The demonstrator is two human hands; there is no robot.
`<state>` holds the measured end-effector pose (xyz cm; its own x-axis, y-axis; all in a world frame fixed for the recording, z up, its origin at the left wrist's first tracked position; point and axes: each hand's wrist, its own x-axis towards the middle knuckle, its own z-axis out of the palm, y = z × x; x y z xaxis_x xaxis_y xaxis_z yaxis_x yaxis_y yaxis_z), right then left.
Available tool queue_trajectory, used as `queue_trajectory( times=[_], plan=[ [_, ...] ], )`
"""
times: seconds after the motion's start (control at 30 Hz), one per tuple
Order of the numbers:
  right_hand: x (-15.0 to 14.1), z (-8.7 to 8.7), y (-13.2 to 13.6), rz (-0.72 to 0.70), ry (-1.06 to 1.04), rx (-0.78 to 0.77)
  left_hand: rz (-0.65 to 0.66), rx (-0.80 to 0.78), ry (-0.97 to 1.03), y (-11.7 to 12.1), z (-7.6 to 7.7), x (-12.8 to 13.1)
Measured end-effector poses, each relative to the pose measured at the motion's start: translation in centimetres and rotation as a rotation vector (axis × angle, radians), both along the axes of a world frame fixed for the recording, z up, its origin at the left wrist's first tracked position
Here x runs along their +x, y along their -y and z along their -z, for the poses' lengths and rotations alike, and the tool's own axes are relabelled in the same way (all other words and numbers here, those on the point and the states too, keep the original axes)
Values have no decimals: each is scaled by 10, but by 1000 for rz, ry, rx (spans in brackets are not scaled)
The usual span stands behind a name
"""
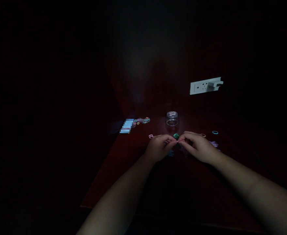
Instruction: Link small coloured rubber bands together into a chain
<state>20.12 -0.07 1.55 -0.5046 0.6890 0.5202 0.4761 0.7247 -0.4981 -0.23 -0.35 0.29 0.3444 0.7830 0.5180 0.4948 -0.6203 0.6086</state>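
Observation:
My left hand (160, 146) and my right hand (199, 147) meet over the table, thumbs and fingertips pinched together. Between them shows a bit of a small pale pink hair tie (177, 141), mostly hidden by the fingers. Just behind the fingertips lies a cluster of green hair ties (176, 135). Blue hair ties (171, 153) rest below my left fingers, and a dim purple heap (184, 150) lies under my right hand. More purple hair ties (214, 144) sit beyond my right wrist. Pink ones (151, 136) lie beside my left knuckles.
A clear lidded jar (172, 120) stands behind my hands. At the back left, a lit phone (127, 126) lies beside a pile of mixed hair ties (143, 120). One turquoise hair tie (215, 132) lies right. A wall socket (204, 86) holds a plug. The room is dark.

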Motion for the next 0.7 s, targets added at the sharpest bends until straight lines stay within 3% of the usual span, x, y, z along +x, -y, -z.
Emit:
queue_trajectory(
  times=[0.17, 0.3, 0.43, 0.57, 0.7],
  plan=[
    [1, 1, -1, 27, -18, -3, -56, 61, -35, -6, -7, -14],
    [3, 4, -4, 61, -29, -12, -267, 75, -9, -27, -7, -53],
    [3, 4, -3, 52, -18, -20, -444, -8, -118, -49, 7, -90],
    [1, 2, -1, 48, -17, -17, -474, -5, -181, -60, 16, -99],
    [0, 1, -2, 34, -22, -19, -419, 5, -252, -62, 15, -94]
  ],
)
